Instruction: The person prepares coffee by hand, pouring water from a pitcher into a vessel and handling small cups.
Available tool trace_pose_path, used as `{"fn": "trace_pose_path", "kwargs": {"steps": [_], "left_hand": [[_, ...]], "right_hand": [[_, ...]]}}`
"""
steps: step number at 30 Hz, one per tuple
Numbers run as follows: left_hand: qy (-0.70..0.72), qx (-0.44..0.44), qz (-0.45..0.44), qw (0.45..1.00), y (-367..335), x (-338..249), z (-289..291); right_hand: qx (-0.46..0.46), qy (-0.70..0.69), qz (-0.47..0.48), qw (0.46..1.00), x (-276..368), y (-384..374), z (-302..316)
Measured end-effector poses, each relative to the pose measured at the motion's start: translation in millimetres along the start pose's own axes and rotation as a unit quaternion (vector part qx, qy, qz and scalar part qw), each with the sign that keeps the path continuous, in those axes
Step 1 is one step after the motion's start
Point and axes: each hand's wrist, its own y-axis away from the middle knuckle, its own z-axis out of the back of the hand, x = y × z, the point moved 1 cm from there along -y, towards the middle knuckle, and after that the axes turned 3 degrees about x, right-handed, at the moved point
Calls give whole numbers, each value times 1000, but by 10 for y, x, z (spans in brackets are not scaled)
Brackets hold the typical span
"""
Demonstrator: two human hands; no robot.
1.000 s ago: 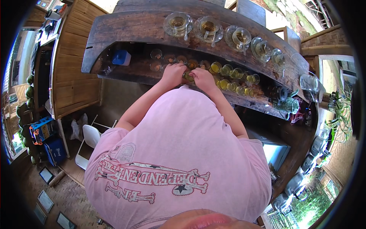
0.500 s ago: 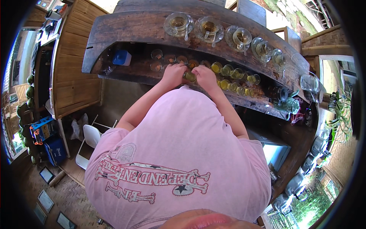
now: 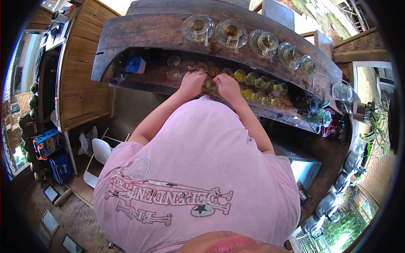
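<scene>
My left hand (image 3: 193, 84) is over the front row on the lower shelf, its fingers curled against a small glass (image 3: 209, 84) with yellow-green contents. From the other side my right hand (image 3: 227, 87) reaches in, fingertips pinched close to that glass's rim; whatever they hold is too small to make out. To the left are small glasses (image 3: 173, 61) with a little orange-brown matter in the bottom. More small glasses (image 3: 251, 79), holding yellow liquid, stand in two rows at the right. My fingers hide some of the glasses behind them.
On the raised wooden counter (image 3: 147, 31) stand several glass cups (image 3: 231, 32) on saucers with spoons. A blue-lidded tub (image 3: 135, 64) sits at the shelf's left end. Glass jars (image 3: 342, 92) crowd the right end. A white chair (image 3: 101, 151) is at the lower left.
My right fingertips have dipped slightly toward the glass between my hands. The left hand stays nearly where it was, and the glasses around have not visibly moved.
</scene>
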Motion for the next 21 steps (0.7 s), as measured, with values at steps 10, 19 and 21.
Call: {"fn": "trace_pose_path", "kwargs": {"steps": [10,19,21], "left_hand": [[-5,26,13,1000,-12,-18,21],[-14,29,14,999,-15,-12,18],[-21,40,18,999,-11,-23,17]], "right_hand": [[12,1,4,1000,-9,-26,22],[3,-23,14,1000,-38,-5,38],[2,-17,37,999,-10,-23,28]]}}
